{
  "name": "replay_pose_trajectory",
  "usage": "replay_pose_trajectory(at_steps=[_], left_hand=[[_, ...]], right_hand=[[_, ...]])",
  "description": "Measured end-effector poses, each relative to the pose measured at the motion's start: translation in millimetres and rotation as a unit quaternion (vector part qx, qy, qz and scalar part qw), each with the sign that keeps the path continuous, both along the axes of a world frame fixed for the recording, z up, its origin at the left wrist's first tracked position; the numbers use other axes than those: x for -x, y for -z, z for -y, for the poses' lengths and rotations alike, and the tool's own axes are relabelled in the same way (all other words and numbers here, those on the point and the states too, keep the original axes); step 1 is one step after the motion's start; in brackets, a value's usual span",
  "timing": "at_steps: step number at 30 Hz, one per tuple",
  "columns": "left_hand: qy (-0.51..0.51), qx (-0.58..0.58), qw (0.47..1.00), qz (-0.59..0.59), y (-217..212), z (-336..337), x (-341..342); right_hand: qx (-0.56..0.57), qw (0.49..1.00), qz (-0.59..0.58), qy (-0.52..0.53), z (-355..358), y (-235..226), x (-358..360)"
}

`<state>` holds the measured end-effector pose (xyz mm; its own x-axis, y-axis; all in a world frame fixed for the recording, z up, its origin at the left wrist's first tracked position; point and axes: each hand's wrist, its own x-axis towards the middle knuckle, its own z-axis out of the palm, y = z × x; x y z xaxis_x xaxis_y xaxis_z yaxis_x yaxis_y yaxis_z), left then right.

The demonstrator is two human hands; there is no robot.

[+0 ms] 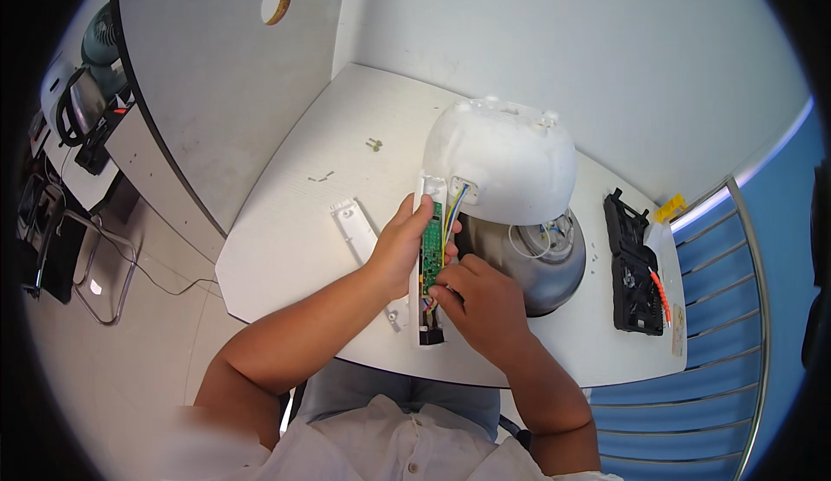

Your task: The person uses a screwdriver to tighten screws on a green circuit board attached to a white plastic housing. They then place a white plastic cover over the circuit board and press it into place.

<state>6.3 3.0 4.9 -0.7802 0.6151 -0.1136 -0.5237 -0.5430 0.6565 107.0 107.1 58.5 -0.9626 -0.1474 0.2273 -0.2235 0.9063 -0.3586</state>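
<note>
A long green circuit board (433, 247) lies in a narrow white plastic housing (415, 308), held upright over the table's front half. My left hand (401, 243) is closed round the housing, its thumb along the upper left edge of the board. At the board's lower right edge, the curled fingers of my right hand (482, 303) pinch the board. Blue and yellow wires (454, 213) run from the board to a slot in a white rounded appliance shell (511, 161). Below the board, short wires reach a black socket (431, 336) at the housing's end.
The shell leans on a dark metal bowl-shaped body (537, 264). A matching white plastic strip (352, 221) lies left of my hand. Screws (374, 144) and small metal pieces (321, 176) sit further back. A black tool case (636, 282) with an orange-handled screwdriver (660, 295) is at right.
</note>
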Motion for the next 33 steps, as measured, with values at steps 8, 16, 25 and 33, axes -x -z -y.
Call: replay_pose_trajectory(at_steps=[8,16,25,33], left_hand=[[0.006,0.003,1.000,-0.005,-3.2,1.7,-1.1],[0.009,-0.005,1.000,0.000,-2.5,1.2,-0.2],[0.003,0.016,1.000,-0.004,-4.5,3.6,-0.6],[0.003,0.015,1.000,-0.004,-3.7,1.2,-0.4]], right_hand=[[-0.035,0.998,-0.038,-0.041,-0.1,4.4,0.5],[-0.027,0.997,-0.048,-0.063,-2.9,8.8,1.0],[-0.016,0.998,-0.032,-0.059,-6.0,0.1,1.1],[-0.033,0.995,-0.060,-0.078,-7.1,8.6,3.2]])
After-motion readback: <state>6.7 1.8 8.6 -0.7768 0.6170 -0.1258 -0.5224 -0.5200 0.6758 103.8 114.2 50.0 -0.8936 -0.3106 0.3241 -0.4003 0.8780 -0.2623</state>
